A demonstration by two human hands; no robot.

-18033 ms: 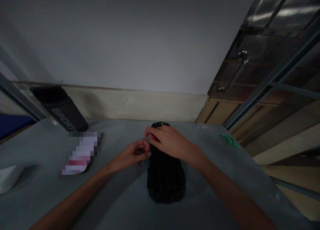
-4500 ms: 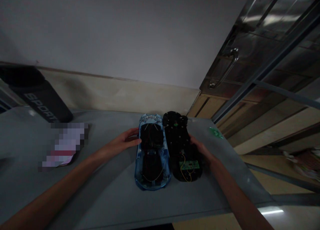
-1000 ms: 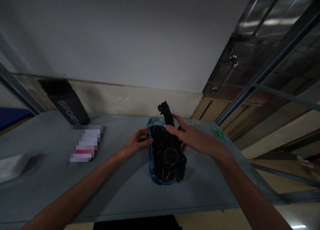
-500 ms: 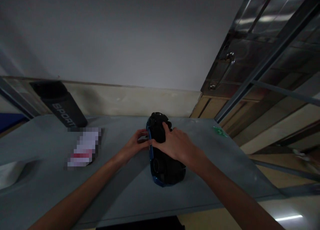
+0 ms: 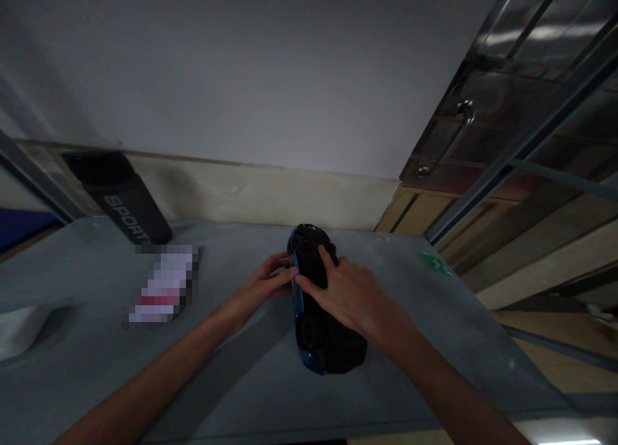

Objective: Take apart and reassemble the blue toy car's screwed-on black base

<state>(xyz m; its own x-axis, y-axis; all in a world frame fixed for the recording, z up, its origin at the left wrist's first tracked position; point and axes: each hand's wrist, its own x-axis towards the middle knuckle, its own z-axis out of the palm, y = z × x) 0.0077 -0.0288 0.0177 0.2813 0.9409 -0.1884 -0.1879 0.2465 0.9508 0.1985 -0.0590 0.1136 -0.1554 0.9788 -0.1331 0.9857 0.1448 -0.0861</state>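
A blue toy car (image 5: 333, 348) lies overturned on the grey table, its black underside and wheels showing. My left hand (image 5: 273, 276) grips its blue left side, the thumb on the side edge and the other fingers partly hidden beside the body. Across the underside lies my right hand (image 5: 350, 293), its thumb near my left thumb and its index finger stretched toward the car's far end. The right hand's other fingers curl over the far side, partly out of sight.
At the back left stands a dark bottle (image 5: 125, 200) lettered SPORT, beside a blurred phone-sized object (image 5: 167, 284). A white object (image 5: 22, 332) sits at the left edge. A small green packet (image 5: 437, 263) lies right, near a metal shelf post (image 5: 483, 181).
The view has shifted a little, so the car and hands appear slightly further right and lower. Both hands keep their hold, and the car looks slightly more tilted.
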